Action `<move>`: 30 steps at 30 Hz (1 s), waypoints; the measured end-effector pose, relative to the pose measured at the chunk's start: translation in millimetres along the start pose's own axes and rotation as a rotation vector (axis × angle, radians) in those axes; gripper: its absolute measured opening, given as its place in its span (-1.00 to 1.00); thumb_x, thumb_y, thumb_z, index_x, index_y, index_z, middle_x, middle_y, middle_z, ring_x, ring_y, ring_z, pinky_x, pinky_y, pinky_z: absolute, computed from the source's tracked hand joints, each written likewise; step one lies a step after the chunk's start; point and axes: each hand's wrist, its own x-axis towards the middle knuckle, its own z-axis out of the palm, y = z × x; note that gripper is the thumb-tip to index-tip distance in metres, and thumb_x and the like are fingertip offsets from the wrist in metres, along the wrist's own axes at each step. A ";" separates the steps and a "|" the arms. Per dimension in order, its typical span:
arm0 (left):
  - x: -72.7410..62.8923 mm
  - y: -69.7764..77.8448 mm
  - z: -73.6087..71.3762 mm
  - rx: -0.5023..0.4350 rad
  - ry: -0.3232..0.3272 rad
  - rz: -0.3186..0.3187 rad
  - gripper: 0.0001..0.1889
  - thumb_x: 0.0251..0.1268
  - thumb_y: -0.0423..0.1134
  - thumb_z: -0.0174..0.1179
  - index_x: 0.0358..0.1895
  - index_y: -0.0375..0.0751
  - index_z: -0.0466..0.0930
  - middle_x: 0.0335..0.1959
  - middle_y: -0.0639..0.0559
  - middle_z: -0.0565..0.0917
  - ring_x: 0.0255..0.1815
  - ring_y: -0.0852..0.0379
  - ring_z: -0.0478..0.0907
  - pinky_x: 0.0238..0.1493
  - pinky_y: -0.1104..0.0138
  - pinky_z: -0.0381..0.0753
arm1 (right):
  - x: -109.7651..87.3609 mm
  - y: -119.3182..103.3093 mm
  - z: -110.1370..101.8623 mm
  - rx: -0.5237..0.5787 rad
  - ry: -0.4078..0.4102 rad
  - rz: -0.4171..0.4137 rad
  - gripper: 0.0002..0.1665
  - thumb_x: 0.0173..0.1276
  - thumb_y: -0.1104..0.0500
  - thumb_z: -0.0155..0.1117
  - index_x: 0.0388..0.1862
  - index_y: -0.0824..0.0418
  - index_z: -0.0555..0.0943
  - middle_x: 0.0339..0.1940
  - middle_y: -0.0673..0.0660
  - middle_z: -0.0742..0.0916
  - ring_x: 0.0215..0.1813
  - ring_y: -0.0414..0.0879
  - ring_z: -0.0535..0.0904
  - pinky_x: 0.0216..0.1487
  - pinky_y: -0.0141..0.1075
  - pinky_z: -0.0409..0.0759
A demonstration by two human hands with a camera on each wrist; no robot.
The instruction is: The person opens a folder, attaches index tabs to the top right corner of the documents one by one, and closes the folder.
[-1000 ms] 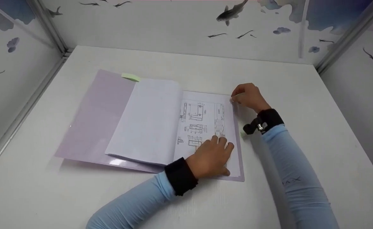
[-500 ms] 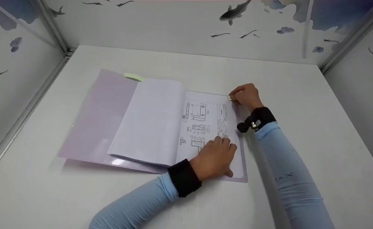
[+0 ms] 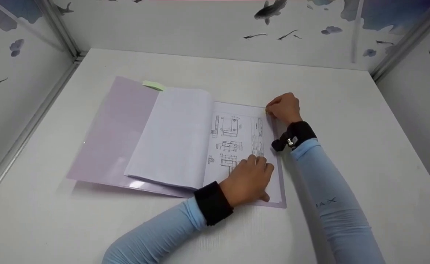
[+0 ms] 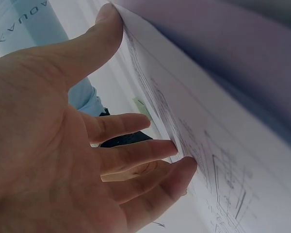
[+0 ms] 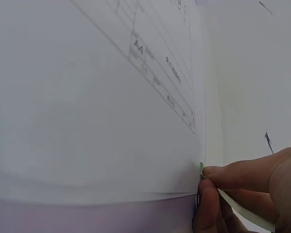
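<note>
An open lilac folder lies on the white table, its turned-over white pages to the left of a printed technical drawing. My left hand rests on the lower part of the drawing, fingers spread and thumb near the bottom edge. In the left wrist view its fingertips meet the sheet. My right hand is at the sheet's top right corner. Between thumb and forefinger it pinches a pale green sticky strip at the paper's edge; the fingers hide much of the strip.
A light green sticky tab juts out at the folder's top left. Another green piece shows beyond the sheet in the left wrist view. White panels painted with fish border the table at the back and sides.
My right hand has shifted slightly left onto the sheet's corner, and its fingers now cover the pale strip that showed half a second ago. The left hand keeps its place on the drawing.
</note>
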 end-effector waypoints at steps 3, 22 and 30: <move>-0.7 0.2 0.3 0.020 0.016 0.006 -0.19 0.19 0.34 0.37 0.32 -0.19 0.50 0.21 -0.07 0.62 0.12 0.03 0.56 0.04 0.32 0.67 | 0.0 1.7 0.1 -0.012 0.028 -0.036 -0.73 0.33 0.20 0.41 -0.08 0.33 0.81 -0.21 0.29 0.82 -0.37 -0.12 0.64 -0.35 -0.38 0.55; -3.3 2.6 1.3 0.063 0.029 0.006 -0.24 0.22 0.34 0.35 0.29 -0.15 0.53 0.20 -0.08 0.64 0.11 0.02 0.57 0.04 0.30 0.66 | -1.8 4.1 1.2 -0.006 0.023 -0.038 -0.69 0.32 0.16 0.47 -0.05 0.34 0.80 -0.16 0.31 0.82 -0.33 -0.10 0.68 -0.31 -0.38 0.58; -2.4 2.6 1.0 0.046 -0.005 0.009 -0.30 0.26 0.31 0.34 0.27 -0.11 0.55 0.23 -0.08 0.62 0.13 0.02 0.55 0.07 0.28 0.64 | -5.0 3.6 -3.9 -0.095 0.014 0.011 -0.56 0.33 0.05 0.47 0.02 0.35 0.71 0.01 0.33 0.74 -0.07 0.12 0.61 -0.09 -0.16 0.56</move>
